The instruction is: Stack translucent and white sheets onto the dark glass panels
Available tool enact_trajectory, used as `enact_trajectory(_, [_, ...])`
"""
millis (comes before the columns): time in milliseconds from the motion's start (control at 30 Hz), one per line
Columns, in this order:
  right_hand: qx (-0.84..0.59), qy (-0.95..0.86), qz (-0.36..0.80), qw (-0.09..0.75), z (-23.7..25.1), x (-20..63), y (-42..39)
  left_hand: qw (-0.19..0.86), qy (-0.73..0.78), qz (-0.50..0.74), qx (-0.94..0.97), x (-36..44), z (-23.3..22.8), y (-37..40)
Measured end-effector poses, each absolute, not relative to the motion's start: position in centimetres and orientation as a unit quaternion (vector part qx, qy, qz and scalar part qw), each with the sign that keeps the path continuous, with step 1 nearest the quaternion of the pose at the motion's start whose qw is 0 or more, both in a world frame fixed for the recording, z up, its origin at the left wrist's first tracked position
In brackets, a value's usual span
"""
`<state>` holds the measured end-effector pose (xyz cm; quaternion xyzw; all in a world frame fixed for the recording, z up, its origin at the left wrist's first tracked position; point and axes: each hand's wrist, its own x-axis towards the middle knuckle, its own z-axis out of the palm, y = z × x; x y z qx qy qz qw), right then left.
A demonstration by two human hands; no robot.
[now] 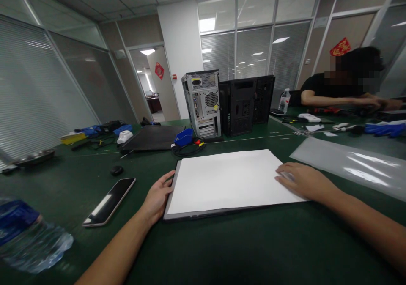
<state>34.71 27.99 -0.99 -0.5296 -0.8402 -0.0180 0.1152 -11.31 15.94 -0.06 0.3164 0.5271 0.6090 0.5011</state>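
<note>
A flat dark-framed panel point(196, 215) lies on the green table in front of me, with a plain white sheet point(225, 183) spread over its top. My left hand point(156, 200) is at the panel's left side, its fingers closed against the edge, the fingertips partly hidden there. Across from it, my right hand point(301, 181) rests over the sheet's right edge. Its thumb and fingers are bent around that edge, with a small pale patch between them. The hand covers the panel's right side.
A phone point(110, 202), a round black object point(116, 170) and a water bottle point(28, 234) are at left. A clear plastic sheet point(352, 162) lies at right. Behind stand an open computer case point(204, 103) and black cases point(242, 107). A person point(336, 86) works at far right.
</note>
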Motion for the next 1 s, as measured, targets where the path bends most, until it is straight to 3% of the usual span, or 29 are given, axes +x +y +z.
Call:
enact_trajectory(767, [-0.497,-0.860,-0.028,0.114,-1.1,33.4,27.3,0.496,0.530,0.614,0.310,-11.2,-0.4,16.1])
enact_trajectory(1000, [-0.582,-0.793,-0.067,0.167,-2.3,40.7,32.1,0.495,0.531,0.615,0.308,-11.2,-0.4,16.2])
